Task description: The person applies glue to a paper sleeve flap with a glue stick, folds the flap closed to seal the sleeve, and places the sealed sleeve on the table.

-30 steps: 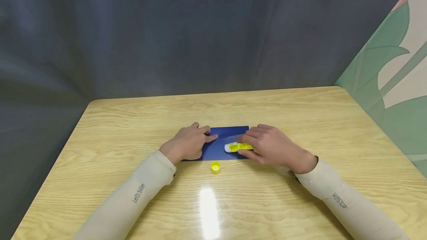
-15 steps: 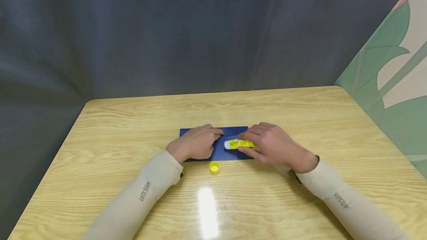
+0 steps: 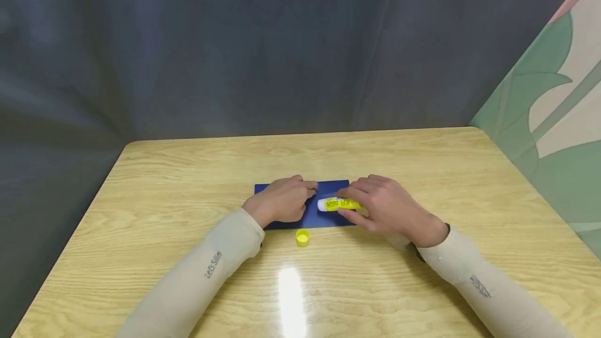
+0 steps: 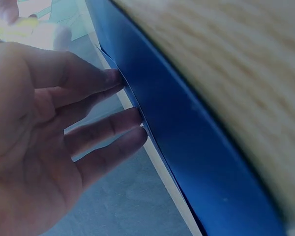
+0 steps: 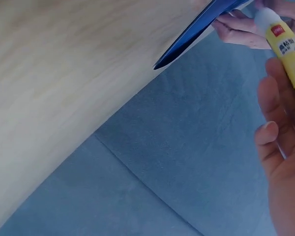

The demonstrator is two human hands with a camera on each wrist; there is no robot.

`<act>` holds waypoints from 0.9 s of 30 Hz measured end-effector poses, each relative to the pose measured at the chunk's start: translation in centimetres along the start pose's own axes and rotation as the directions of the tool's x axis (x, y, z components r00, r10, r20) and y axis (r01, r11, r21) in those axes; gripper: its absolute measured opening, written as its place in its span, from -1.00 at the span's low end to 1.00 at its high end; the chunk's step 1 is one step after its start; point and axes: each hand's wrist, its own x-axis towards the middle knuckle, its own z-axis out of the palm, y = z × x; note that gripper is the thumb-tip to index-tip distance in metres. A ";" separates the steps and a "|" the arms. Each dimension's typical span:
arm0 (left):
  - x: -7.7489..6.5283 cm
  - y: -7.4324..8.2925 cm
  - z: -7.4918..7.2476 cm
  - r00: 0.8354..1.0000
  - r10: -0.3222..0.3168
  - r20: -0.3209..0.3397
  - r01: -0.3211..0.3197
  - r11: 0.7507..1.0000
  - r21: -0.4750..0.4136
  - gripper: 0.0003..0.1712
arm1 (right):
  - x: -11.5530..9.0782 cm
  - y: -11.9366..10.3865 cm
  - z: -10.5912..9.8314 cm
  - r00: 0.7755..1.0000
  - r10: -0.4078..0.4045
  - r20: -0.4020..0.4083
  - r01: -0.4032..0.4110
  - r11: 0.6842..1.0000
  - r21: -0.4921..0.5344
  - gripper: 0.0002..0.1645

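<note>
A folded sheet of dark blue paper [image 3: 328, 219] lies flat near the middle of the wooden table. My left hand [image 3: 281, 201] rests across it, covering much of its left half. In the left wrist view the fingertips [image 4: 133, 139] press on the paper's face along a flap edge, fingers nearly straight. My right hand [image 3: 387, 205] holds a yellow glue stick [image 3: 339, 204] between thumb and fingers, its white end pointing left over the paper. The right wrist view shows that glue stick [image 5: 288, 49] uncapped end upward. In front of the paper stands its yellow cap [image 3: 302, 238].
The pale wooden table [image 3: 211, 160] extends to a dark curtain [image 3: 258, 56] at the back and left. On the right side hangs a green and pink patterned cloth [image 3: 563, 134]. Light sleeves [image 3: 225, 254] cover both forearms.
My left hand has slid to the right over the paper, and its spread fingers have drawn together. The raised flap now lies lower. My right hand and the glue stick have barely moved.
</note>
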 end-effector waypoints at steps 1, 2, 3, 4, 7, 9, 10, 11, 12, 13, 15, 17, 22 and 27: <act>0.1 0.0 0.1 1.000 0.000 0.004 0.000 1.000 -0.004 -0.46 | -0.3 0.0 0.0 1.000 -0.008 0.003 0.008 1.000 0.001 -0.59; 0.1 0.0 0.1 1.000 -0.003 0.010 0.003 1.000 -0.011 -0.46 | -0.5 0.0 0.0 1.000 -0.014 0.003 0.014 1.000 0.002 -0.60; 0.2 0.0 0.2 1.000 -0.006 0.017 0.006 1.000 -0.015 -0.46 | -0.8 0.0 0.0 1.000 -0.017 0.003 0.017 1.000 0.002 -0.60; 0.2 0.0 0.2 1.000 -0.008 0.022 0.008 1.000 -0.019 -0.45 | -1.1 -0.1 0.1 1.000 -0.018 0.001 0.018 1.000 0.004 -0.61; 0.4 0.0 0.3 1.000 -0.018 0.018 0.018 0.999 -0.037 -0.46 | -1.6 0.0 0.2 1.000 -0.015 -0.005 0.015 1.000 0.007 -0.63; 0.5 0.1 0.2 1.000 -0.022 0.007 0.022 0.999 -0.042 -0.48 | -1.7 0.1 0.2 1.000 -0.016 -0.006 0.016 1.000 0.017 -0.63; 0.6 0.2 0.2 1.000 -0.023 0.001 0.024 0.999 -0.043 -0.48 | -1.6 0.1 0.2 1.000 -0.016 -0.005 0.016 1.000 0.023 -0.64; 0.7 0.3 0.1 1.000 -0.025 -0.003 0.024 0.999 -0.042 -0.49 | -1.6 0.2 0.2 1.000 -0.015 -0.005 0.015 0.999 0.029 -0.64; 0.8 0.4 0.1 1.000 -0.027 -0.006 0.027 0.999 -0.041 -0.49 | -1.5 0.2 0.2 1.000 -0.014 -0.005 0.014 0.999 0.035 -0.64; 0.9 0.5 0.1 1.000 -0.028 -0.006 0.028 0.999 -0.036 -0.49 | -1.5 0.3 0.2 1.000 -0.015 -0.006 0.016 0.999 0.040 -0.64; 1.1 0.5 0.0 1.000 -0.023 0.004 0.023 0.999 -0.027 -0.48 | -1.4 0.3 0.2 1.000 -0.014 -0.002 0.014 0.999 0.050 -0.64; 1.3 0.4 -0.1 1.000 -0.013 0.015 0.013 1.000 -0.022 -0.47 | -1.4 0.3 0.2 1.000 -0.018 0.000 0.018 0.998 0.054 -0.64; 1.8 0.1 -0.4 0.998 0.039 0.042 -0.039 0.999 0.001 -0.43 | -1.4 0.3 0.1 1.000 -0.029 -0.001 0.029 0.999 0.042 -0.64; 2.2 0.3 -0.6 0.995 0.061 0.077 -0.066 0.996 0.064 -0.41 | -1.3 0.2 -0.1 0.999 -0.038 -0.006 0.038 0.998 0.047 -0.66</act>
